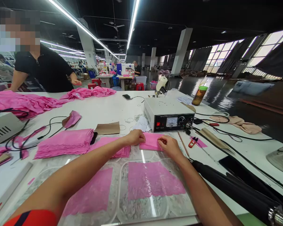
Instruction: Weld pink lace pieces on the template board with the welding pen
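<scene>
head view: right hand (170, 146) pinching pink cloth (151, 142) edge, left hand (135, 137) at corner, grip unclear; box (168, 108) beyond

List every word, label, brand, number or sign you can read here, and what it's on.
None can be read with certainty.
Control box: small characters on its front panel, by the switches and knobs too; too small to read.
Dial on the box: scale marks, any numbers too small.
Bottle: any print is too blurred to read.
Sewing machine in the background: any marking is too distant and blurred.
</scene>
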The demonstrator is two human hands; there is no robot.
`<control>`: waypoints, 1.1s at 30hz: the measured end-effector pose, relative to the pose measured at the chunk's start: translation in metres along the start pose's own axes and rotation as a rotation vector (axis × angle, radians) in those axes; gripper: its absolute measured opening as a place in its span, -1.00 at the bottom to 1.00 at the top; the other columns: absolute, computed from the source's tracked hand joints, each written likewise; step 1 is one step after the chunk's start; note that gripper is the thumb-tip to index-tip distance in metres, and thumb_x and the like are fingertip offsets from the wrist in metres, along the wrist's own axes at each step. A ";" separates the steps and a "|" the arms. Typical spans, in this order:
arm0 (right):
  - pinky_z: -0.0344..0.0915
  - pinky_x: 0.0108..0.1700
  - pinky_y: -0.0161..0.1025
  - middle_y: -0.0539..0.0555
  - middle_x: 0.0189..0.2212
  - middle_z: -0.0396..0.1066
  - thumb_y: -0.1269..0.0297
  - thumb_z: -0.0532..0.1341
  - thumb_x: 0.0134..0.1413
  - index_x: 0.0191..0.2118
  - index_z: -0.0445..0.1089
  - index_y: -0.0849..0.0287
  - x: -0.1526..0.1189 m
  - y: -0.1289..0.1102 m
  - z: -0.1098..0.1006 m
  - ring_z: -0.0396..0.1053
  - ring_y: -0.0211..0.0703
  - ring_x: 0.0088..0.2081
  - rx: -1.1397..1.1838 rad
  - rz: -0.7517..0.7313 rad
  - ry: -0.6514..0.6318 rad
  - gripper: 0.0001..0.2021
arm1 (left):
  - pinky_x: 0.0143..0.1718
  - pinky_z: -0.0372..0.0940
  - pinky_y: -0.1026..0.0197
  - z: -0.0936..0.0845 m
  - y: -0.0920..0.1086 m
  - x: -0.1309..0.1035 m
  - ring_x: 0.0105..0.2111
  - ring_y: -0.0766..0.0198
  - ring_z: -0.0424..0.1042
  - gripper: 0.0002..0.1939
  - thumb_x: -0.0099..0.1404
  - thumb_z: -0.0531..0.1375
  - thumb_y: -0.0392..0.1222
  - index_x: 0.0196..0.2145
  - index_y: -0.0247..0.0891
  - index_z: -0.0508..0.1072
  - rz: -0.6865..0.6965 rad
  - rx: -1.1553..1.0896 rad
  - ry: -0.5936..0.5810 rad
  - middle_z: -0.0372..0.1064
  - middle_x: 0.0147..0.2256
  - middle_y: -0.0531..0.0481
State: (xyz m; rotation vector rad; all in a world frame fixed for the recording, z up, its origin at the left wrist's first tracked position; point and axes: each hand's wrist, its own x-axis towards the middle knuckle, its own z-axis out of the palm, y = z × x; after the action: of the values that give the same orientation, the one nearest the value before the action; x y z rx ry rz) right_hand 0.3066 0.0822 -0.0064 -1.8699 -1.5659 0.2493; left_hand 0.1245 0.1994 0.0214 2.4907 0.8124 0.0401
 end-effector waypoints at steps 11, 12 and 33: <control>0.24 -0.10 -0.21 0.11 -0.26 0.49 0.35 0.20 -0.04 -0.27 0.50 0.17 -0.010 -0.004 0.000 0.38 -0.11 -0.18 -0.160 -0.132 -0.039 -0.82 | -0.11 0.39 0.04 -0.015 0.014 -0.011 -0.13 0.18 0.42 -0.71 0.37 0.16 -0.08 -0.06 -0.33 0.40 -0.013 -0.066 0.048 0.38 -0.08 -0.09; 0.24 -0.13 -0.22 0.10 -0.27 0.50 0.40 0.18 -0.03 -0.28 0.50 0.17 -0.010 -0.003 -0.002 0.38 -0.12 -0.20 -0.189 -0.124 -0.041 -0.81 | -0.11 0.39 0.04 -0.018 0.017 -0.014 -0.14 0.19 0.42 -0.72 0.37 0.17 -0.08 -0.07 -0.33 0.41 -0.011 -0.074 0.052 0.39 -0.09 -0.08; 0.34 -0.20 -0.13 0.08 -0.28 0.48 0.39 0.10 0.14 -0.22 0.44 0.06 -0.147 -0.003 -0.034 0.42 -0.09 -0.25 -0.327 -0.520 -0.176 -0.81 | -0.37 0.19 0.34 0.039 0.060 -0.150 -0.43 0.35 0.34 -0.80 0.05 0.20 -0.44 -0.59 -0.22 0.55 0.087 -0.192 -0.019 0.36 -0.45 0.07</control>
State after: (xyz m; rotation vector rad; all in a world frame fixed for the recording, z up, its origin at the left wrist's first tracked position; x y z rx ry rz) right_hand 0.2847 -0.0665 -0.0188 -1.6239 -2.2591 -0.0854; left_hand 0.0415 0.0565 0.0353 2.3400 0.6599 0.1192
